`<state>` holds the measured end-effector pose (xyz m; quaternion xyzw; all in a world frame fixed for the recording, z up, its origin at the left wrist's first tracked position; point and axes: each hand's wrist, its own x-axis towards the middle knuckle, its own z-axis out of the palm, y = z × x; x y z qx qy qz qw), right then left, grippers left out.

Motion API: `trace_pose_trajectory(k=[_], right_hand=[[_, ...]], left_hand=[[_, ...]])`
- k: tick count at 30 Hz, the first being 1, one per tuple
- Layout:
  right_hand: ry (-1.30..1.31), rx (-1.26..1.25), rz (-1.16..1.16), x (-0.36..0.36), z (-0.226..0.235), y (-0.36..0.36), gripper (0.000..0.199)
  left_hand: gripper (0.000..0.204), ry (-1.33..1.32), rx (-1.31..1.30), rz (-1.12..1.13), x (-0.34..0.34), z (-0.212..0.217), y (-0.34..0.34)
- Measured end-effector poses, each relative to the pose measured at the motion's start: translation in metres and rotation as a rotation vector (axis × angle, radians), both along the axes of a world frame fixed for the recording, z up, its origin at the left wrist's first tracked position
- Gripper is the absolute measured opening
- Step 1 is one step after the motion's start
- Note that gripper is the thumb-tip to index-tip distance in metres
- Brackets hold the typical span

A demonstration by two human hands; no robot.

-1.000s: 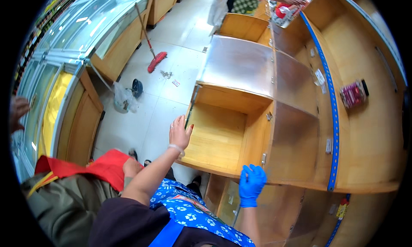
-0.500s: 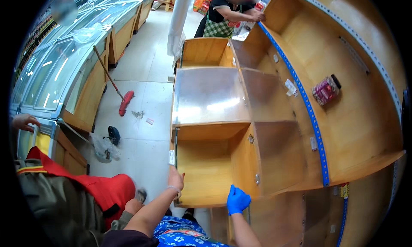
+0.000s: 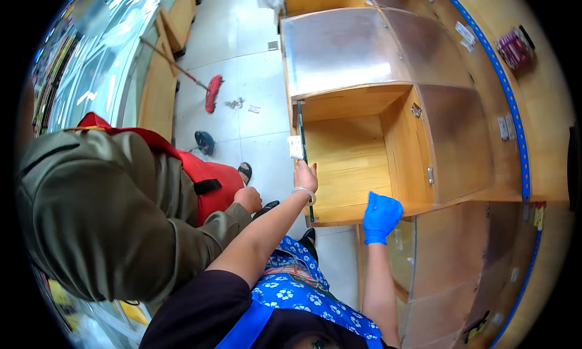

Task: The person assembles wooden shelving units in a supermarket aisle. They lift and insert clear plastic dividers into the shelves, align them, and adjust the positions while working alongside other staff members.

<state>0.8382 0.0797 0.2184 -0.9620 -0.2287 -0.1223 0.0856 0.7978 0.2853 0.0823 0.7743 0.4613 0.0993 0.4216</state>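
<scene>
A wooden display bin (image 3: 347, 152) with an uncovered top stands in front of me, its inside bare wood. My left hand (image 3: 305, 176), bare with a clear band at the wrist, is closed over the bin's left edge, beside a dark-edged glass panel and a white label (image 3: 295, 147). My right hand (image 3: 382, 217), in a blue glove, is closed at the near right rim of the same bin; its fingertips are partly hidden. Metal catches (image 3: 416, 110) sit on the bin's right wall. Clear covers (image 3: 342, 49) lie over the neighbouring compartments.
At my left stands a person in an olive top (image 3: 103, 216) and red apron, close to my arm. Glass-topped freezers (image 3: 97, 76) line the far left. A red mop (image 3: 213, 94) and a black object (image 3: 205, 142) are on the floor. A plastic jar (image 3: 514, 48) rests on the right shelf.
The view has shifted, so the bin now appears higher and further right. The person in olive fills more of the left. The far co-worker has left the view. Both my hands stay at the bin's edges.
</scene>
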Motion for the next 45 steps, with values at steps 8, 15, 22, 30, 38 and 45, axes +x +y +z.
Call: trace_pose_trajectory(k=[8,15,22,30,38,45], right_hand=[[0.171,0.217,-0.129,-0.113,-0.040,0.098,0.019],[0.211,0.101,-0.361,-0.124,-0.062,0.105,0.023],[0.113,0.209,-0.552,-0.137,-0.071,0.142,0.025],[0.135,0.058,-0.555,-0.145,-0.086,0.161,0.025],[0.120,-0.064,-0.554,-0.144,-0.086,0.170,0.018],[0.231,-0.043,-0.620,-0.127,-0.071,0.176,0.032]], left_hand=[[0.023,-0.387,-0.244,0.243,0.009,-0.060,0.010],[0.034,-0.349,-0.101,0.010,0.009,-0.075,0.025],[0.033,-0.413,-0.260,0.050,0.022,-0.105,0.042],[0.032,-0.281,0.092,0.025,0.018,-0.086,0.025],[0.049,-0.306,0.076,0.053,0.003,-0.002,0.019],[0.048,-0.201,-0.070,-0.375,0.006,-0.105,0.062]])
